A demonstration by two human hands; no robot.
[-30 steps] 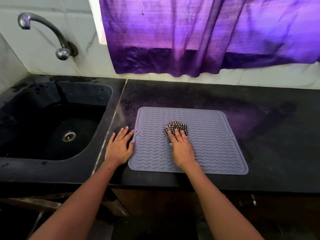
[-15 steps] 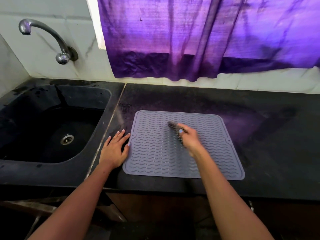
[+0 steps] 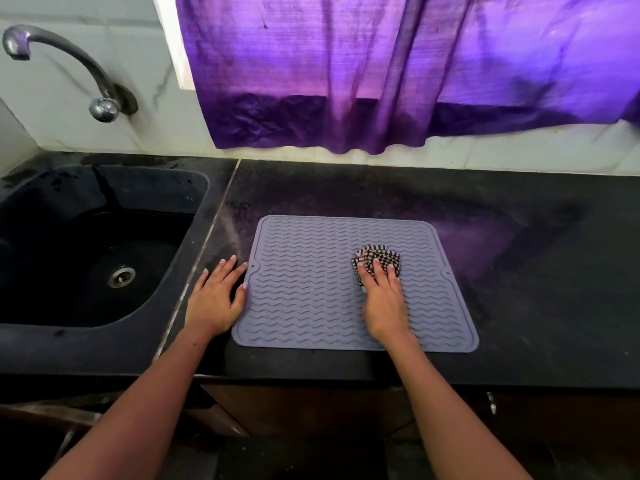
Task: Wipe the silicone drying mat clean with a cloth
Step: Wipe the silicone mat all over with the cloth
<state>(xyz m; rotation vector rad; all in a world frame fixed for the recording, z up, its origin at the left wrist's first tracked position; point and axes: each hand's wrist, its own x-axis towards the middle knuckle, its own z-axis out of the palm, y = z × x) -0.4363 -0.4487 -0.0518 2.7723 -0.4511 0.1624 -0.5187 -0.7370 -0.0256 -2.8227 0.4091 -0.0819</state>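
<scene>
Head view: cloth (image 3: 377,258) half under right hand (image 3: 382,299)

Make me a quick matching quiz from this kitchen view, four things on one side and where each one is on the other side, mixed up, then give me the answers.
Things
1. checked cloth
2. left hand
3. tap
4. purple curtain

Places
A. on the wall above the sink
B. flat on the counter at the mat's left edge
C. hanging behind the counter
D. under the right hand on the drying mat

Pairs: 1-D, 2-B, 3-A, 4-C
</scene>
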